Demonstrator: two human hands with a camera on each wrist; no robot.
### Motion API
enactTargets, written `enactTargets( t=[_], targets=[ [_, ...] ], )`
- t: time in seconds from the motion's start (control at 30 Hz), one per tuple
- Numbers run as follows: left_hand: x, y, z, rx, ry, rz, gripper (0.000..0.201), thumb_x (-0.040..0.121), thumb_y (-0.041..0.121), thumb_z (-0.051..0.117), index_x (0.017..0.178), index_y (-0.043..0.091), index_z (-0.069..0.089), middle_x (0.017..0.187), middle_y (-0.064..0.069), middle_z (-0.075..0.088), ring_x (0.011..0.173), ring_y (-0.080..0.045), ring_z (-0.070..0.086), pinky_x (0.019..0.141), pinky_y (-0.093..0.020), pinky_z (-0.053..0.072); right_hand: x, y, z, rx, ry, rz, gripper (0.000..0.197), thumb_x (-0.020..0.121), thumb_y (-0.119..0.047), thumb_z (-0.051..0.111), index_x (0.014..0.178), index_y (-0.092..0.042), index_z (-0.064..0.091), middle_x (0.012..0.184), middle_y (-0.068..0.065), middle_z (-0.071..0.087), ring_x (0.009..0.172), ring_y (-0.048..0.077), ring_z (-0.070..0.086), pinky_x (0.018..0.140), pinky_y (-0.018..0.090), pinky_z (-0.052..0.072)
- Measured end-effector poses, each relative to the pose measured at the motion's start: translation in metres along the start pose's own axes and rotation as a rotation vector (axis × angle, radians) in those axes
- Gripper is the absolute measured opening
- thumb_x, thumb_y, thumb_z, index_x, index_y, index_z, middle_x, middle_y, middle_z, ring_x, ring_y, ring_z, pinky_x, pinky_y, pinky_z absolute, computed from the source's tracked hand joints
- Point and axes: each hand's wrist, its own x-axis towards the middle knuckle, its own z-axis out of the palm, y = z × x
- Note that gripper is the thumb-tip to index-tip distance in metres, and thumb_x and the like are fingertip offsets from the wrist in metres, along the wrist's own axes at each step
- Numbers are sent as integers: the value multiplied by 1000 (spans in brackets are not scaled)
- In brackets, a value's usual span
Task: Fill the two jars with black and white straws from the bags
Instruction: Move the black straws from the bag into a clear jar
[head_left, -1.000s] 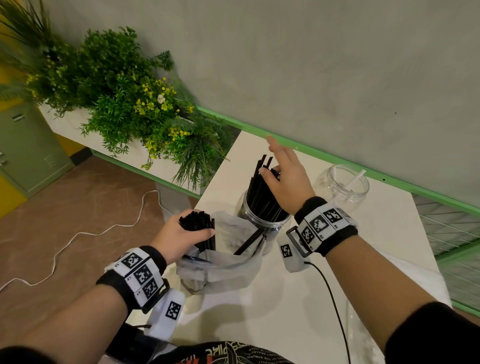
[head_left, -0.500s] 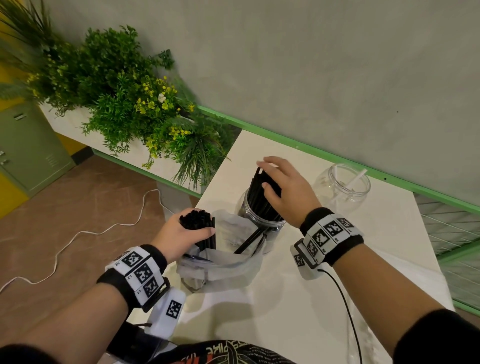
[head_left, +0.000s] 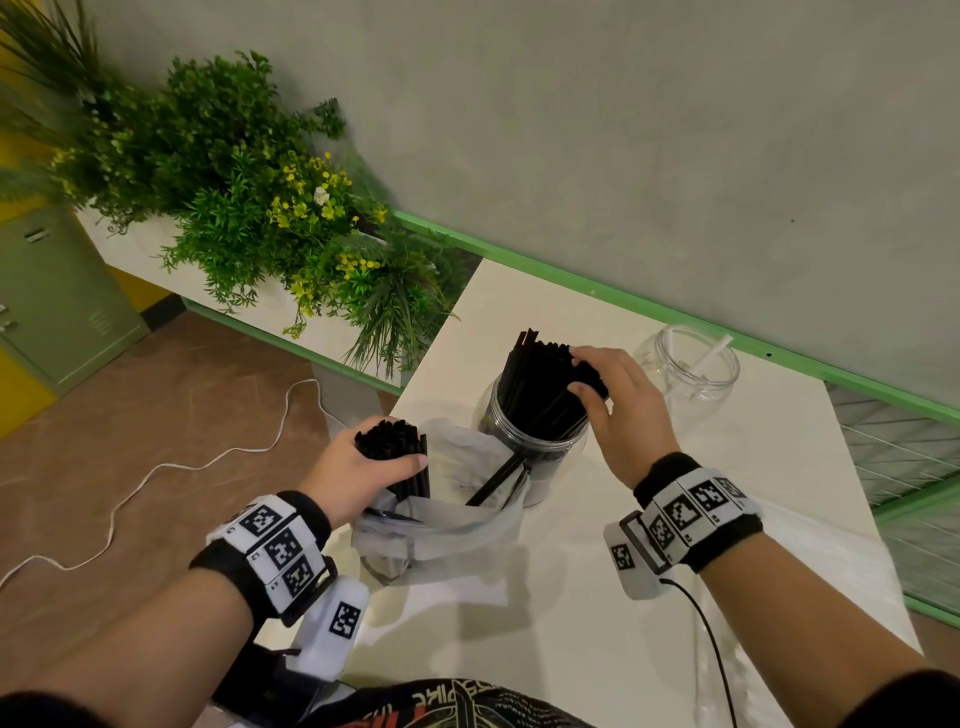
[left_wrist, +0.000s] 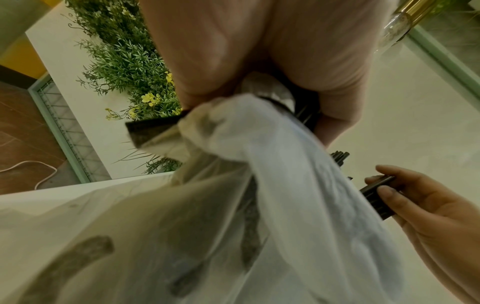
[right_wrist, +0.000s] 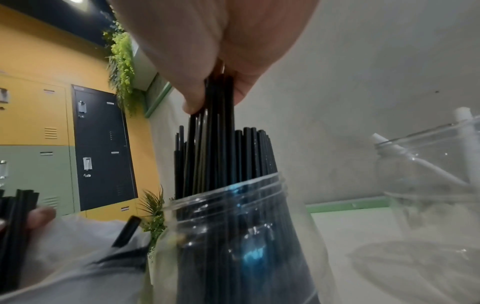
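A clear jar (head_left: 535, 447) (right_wrist: 241, 230) packed with black straws (head_left: 540, 384) stands mid-table. My right hand (head_left: 613, 400) pinches the tops of several of those straws (right_wrist: 215, 98) between thumb and fingers. My left hand (head_left: 363, 467) grips a bundle of black straws (head_left: 392, 447) that stands in a crumpled translucent bag (head_left: 441, 514) (left_wrist: 272, 195) in front of the jar. One loose black straw (head_left: 493, 480) leans in the bag. A second clear jar (head_left: 691, 369) (right_wrist: 436, 174) at the back right holds two white straws (head_left: 714, 351).
The white table (head_left: 597, 623) ends at a green rail (head_left: 675, 317) along the grey wall. A planter of green plants (head_left: 249, 208) stands left of the table. A white cable (head_left: 156, 467) lies on the brown floor. Clear plastic (head_left: 831, 545) lies at the table's right edge.
My right hand came down from above the jar's straws and closed its fingers on their tops. The left hand kept its hold on the bundle in the bag.
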Motion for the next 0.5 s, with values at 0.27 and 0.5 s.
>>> enactTargets(
  t=[0.27, 0.5],
  targets=[
    [-2, 1, -1, 50, 19, 10, 21, 74, 11, 79, 82, 21, 63, 78, 5, 64, 78, -13, 60, 70, -24, 43, -9, 4, 5, 33, 105, -77, 28, 89, 4, 60, 116, -3, 66, 123, 9, 61, 115, 14, 55, 106, 20, 39],
    [-3, 4, 2, 38, 18, 16, 21, 70, 15, 82, 82, 19, 65, 79, 1, 66, 80, -16, 62, 75, -30, 47, -17, 0, 19, -18, -35, -87, 33, 96, -20, 49, 126, -10, 60, 131, 5, 59, 124, 15, 53, 104, 24, 42]
  ],
)
